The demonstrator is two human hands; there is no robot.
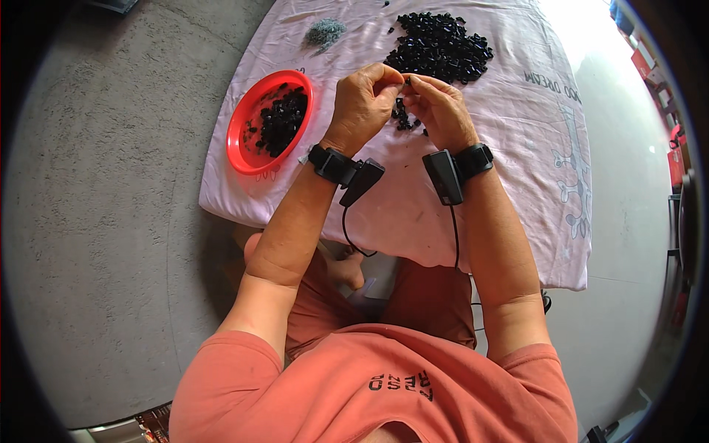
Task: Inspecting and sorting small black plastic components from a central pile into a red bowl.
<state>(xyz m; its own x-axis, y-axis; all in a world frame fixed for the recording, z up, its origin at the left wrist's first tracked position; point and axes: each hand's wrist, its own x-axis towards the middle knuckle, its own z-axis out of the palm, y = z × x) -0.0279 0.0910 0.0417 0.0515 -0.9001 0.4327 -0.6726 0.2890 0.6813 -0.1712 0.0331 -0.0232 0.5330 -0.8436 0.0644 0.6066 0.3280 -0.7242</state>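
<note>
Above the cloth-covered table, my left hand [362,103] and my right hand [442,112] meet fingertip to fingertip, each closed in a pinch. A small black piece [407,82] shows at the right fingertips; whatever the left fingers grip is too small to make out. Just beyond my hands spreads a large heap of glossy black pieces [439,48]. A few loose black pieces [401,117] lie below and between my hands. To the left stands a red round basin [247,153] with more black pieces [283,122] inside.
A small pile of grey-blue bits [325,33] lies on the pink cloth [509,214] near the far left. Both wrists carry black strapped devices with cables hanging toward my lap. Grey floor [103,221] surrounds the table; red boxes [644,65] stand at far right.
</note>
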